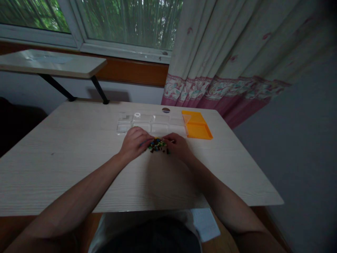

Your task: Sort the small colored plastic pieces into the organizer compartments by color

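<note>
A small heap of tiny mixed pieces [158,144], in blue, green, yellow, cream and dark brown, lies on the table between my hands. They look like small toy building bricks, though too small to make out singly. My left hand [136,141] touches the heap's left side, its fingers curled in and pressed together at the tips. From the other side, my right hand [178,143] meets the heap with bent fingers, thumb close to them. Whatever is between the fingertips of either hand is too small to make out.
Just beyond my hands lies a clear plastic compartment tray [160,123]. An orange plastic case [198,125] adjoins its right end. A round brown sticker [165,110] marks the wooden table [79,168]. A raised shelf [65,66] stands back left; a curtain [210,70] hangs behind.
</note>
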Demonstrator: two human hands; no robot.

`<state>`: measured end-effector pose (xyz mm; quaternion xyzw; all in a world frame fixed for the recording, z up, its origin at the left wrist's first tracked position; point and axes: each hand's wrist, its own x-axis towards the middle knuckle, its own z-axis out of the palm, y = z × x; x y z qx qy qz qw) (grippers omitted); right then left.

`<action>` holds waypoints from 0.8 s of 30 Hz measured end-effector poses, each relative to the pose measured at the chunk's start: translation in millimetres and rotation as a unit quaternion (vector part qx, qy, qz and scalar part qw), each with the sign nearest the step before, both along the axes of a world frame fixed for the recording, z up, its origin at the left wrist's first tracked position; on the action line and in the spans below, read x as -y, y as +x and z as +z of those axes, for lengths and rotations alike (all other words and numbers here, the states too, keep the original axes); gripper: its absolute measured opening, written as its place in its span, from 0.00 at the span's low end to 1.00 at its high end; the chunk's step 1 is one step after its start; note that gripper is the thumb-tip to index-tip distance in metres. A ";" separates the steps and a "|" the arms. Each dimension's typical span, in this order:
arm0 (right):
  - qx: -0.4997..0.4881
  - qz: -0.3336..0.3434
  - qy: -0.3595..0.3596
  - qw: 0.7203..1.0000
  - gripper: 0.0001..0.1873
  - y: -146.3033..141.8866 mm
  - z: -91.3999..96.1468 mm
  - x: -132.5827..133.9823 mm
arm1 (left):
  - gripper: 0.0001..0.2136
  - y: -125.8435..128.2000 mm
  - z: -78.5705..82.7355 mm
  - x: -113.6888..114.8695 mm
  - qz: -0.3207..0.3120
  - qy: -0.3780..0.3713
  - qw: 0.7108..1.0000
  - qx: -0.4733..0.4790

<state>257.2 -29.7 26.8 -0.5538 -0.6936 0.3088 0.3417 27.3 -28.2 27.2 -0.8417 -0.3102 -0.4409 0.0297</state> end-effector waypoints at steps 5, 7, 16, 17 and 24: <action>0.233 0.016 0.116 0.965 0.08 8.0 2.3 -0.4 | 0.05 -2.4 -2.1 -7.3 0.036 -0.023 0.998 0.044; 0.267 0.031 0.123 0.955 0.07 7.9 5.2 1.5 | 0.05 -4.2 -2.4 -9.8 0.050 -0.031 0.997 0.055; 0.329 0.080 0.139 0.931 0.06 2.1 7.6 7.3 | 0.06 -10.0 -3.0 -15.9 0.088 -0.035 0.993 0.074; 0.333 0.081 0.142 0.929 0.07 1.4 6.7 7.9 | 0.07 -10.1 -3.3 -16.1 0.089 -0.037 0.993 0.073; 0.349 0.070 0.145 0.923 0.07 -1.2 5.0 10.5 | 0.06 -9.8 -6.0 -16.9 0.089 -0.041 0.992 0.075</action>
